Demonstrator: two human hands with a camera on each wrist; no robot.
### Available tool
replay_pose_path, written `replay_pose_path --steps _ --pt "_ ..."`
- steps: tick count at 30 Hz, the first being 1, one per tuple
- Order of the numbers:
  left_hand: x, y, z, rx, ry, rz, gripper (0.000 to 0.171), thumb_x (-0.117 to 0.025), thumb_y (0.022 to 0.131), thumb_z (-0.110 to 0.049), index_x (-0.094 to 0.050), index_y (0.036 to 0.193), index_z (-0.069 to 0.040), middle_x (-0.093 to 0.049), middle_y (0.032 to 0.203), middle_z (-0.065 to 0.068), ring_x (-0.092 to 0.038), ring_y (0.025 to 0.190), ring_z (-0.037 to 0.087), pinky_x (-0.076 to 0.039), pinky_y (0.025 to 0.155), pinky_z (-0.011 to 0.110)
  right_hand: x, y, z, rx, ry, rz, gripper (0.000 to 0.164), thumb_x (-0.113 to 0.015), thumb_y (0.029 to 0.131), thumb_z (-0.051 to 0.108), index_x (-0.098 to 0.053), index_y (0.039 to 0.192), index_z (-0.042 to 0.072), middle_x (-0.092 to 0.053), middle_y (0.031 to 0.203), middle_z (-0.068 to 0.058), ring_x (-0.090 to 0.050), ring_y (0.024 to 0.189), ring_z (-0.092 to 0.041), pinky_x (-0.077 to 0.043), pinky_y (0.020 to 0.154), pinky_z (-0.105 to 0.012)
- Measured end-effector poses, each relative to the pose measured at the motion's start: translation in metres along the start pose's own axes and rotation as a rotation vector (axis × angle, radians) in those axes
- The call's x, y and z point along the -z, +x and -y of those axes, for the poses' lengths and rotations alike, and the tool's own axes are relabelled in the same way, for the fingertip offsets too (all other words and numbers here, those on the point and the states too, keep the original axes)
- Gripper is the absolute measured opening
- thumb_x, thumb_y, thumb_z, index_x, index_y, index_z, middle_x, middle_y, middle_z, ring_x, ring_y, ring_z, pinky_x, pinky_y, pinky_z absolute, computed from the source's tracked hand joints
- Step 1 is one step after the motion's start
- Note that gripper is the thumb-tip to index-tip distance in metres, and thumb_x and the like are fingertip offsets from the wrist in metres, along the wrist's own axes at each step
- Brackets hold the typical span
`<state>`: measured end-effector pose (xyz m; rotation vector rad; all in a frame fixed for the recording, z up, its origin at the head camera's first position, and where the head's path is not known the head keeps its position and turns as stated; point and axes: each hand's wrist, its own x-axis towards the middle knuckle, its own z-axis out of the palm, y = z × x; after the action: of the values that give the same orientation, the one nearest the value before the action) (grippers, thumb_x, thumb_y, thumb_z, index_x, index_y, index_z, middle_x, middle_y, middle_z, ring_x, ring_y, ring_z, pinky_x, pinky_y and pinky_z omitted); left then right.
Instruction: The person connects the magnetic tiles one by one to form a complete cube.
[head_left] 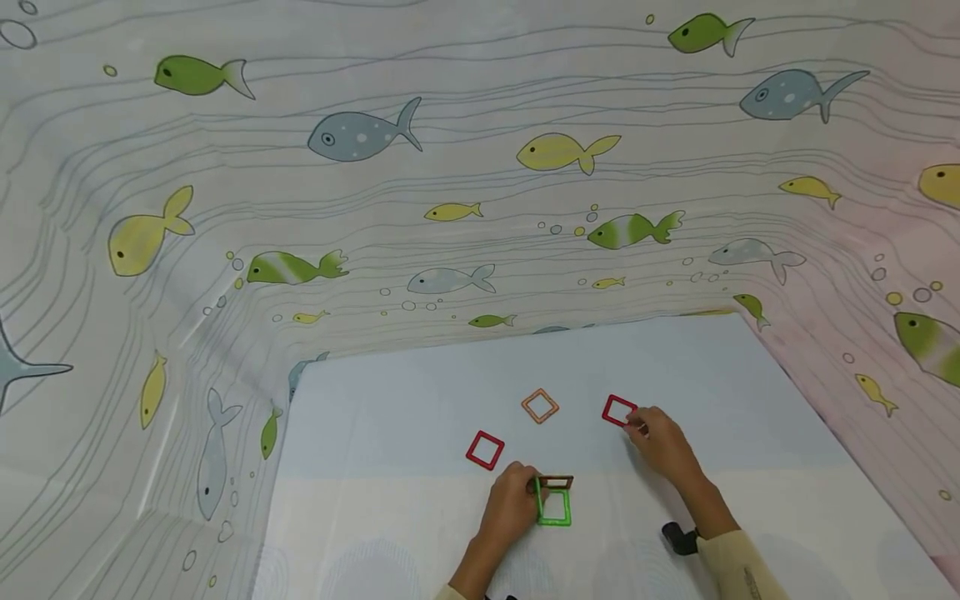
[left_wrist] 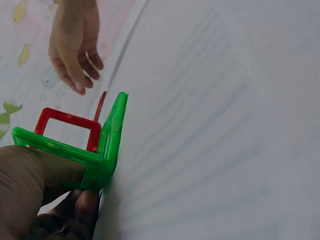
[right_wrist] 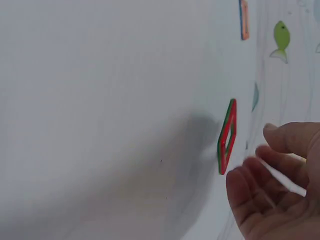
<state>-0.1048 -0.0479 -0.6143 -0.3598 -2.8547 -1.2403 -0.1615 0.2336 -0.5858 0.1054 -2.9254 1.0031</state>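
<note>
My left hand [head_left: 512, 502] pinches a small build of square magnetic tiles. It has a green tile [head_left: 555, 523] lying low, another green tile [left_wrist: 55, 146] joined at an angle to it, and a red tile [left_wrist: 70, 119] along the back. Parts of that build are hidden by the fingers. Farther right, my right hand [head_left: 663, 446] is beside a loose red tile [head_left: 606, 410], its fingers loosely bent. In the right wrist view this tile [right_wrist: 222, 159] shows a green edge beneath, and the fingers [right_wrist: 247, 187] appear apart from it.
Another red tile [head_left: 472, 454] lies left of the build, and an orange tile [head_left: 528, 412] lies farther back. The pale table [head_left: 390, 417] is enclosed by fish-print cloth walls [head_left: 375, 233]. A black device [head_left: 678, 538] is at the right wrist.
</note>
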Motion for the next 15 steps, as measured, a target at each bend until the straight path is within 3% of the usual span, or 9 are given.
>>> replay_pose_path --steps 4,8,15 --pt "0.001 -0.003 0.003 -0.016 -0.034 -0.018 0.010 -0.081 0.082 -0.011 -0.075 0.091 -0.009 -0.061 0.080 -0.006 -0.049 0.072 -0.003 -0.045 0.060 0.015 -0.004 0.013 -0.007 -0.092 -0.070 0.033 0.043 -0.068 0.093 0.014 -0.057 0.127 -0.011 -0.058 0.116 -0.027 -0.060 0.105 -0.040 -0.055 0.088 -0.054" --pt "0.003 -0.005 0.008 -0.051 -0.065 -0.015 0.013 -0.080 0.082 -0.009 -0.075 0.094 -0.009 -0.064 0.083 -0.005 -0.052 0.074 -0.004 -0.047 0.062 0.014 -0.009 0.022 -0.012 -0.121 -0.115 0.080 0.064 -0.071 0.092 0.024 -0.046 0.139 -0.013 -0.050 0.126 -0.033 -0.051 0.111 -0.045 -0.053 0.087 -0.056" --pt "0.007 -0.004 0.016 -0.111 -0.077 0.045 0.021 -0.073 0.087 -0.003 -0.074 0.106 -0.012 -0.067 0.091 -0.004 -0.056 0.081 -0.003 -0.051 0.067 0.014 -0.016 0.030 -0.019 -0.076 -0.166 0.066 0.059 -0.079 0.085 0.019 -0.056 0.128 -0.015 -0.052 0.119 -0.031 -0.052 0.102 -0.042 -0.054 0.078 -0.049"
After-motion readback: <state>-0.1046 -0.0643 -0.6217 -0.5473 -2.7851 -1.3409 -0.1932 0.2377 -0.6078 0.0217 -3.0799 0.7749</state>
